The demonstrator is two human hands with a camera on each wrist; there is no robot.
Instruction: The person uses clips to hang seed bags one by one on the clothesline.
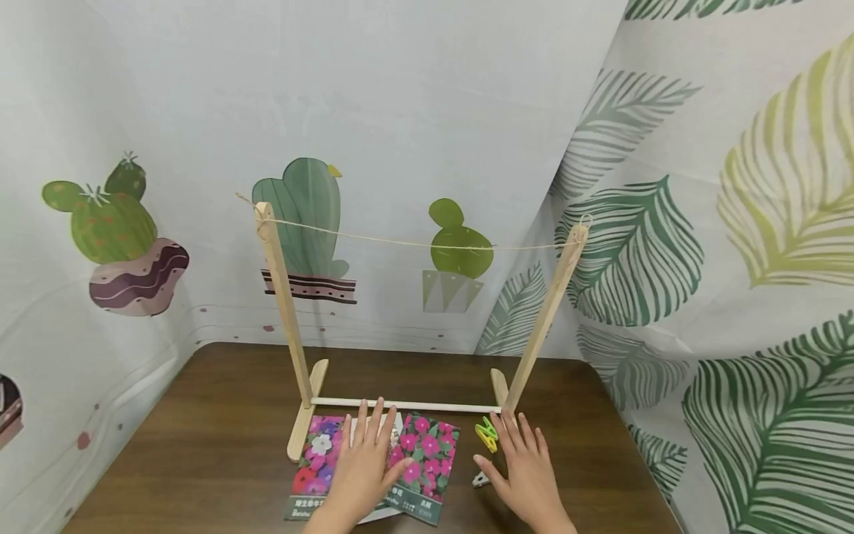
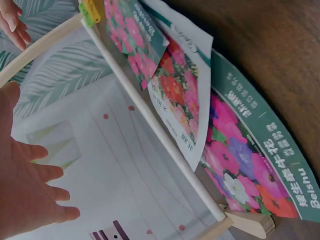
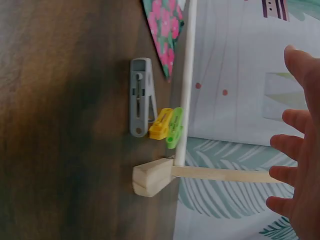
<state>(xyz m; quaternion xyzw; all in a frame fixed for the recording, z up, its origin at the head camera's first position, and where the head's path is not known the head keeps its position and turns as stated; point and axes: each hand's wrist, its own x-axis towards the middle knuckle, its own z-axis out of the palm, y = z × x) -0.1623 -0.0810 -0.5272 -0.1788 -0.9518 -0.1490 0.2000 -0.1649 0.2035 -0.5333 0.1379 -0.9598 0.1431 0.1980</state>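
My left hand (image 1: 365, 463) is spread palm down over several flower seed packets, holding nothing. One packet with purple, red and white blooms (image 1: 319, 452) lies on the left and a pink-flowered packet (image 1: 430, 449) on the right. Between them, a white-edged packet (image 2: 182, 95) is mostly hidden under my hand in the head view. My right hand (image 1: 528, 471), fingers apart and straight, hovers beside small clothespins. These are a green clothespin (image 3: 175, 128), a yellow clothespin (image 3: 160, 124) and a grey clothespin (image 3: 140, 97), lying close together.
Behind the packets stands a wooden frame, with a left post (image 1: 287, 304), a right post (image 1: 545, 315) and a white bottom rod (image 1: 427, 406). A thin string (image 1: 400, 241) spans the post tops. Printed curtains (image 1: 427, 111) hang behind the brown table (image 1: 193, 445).
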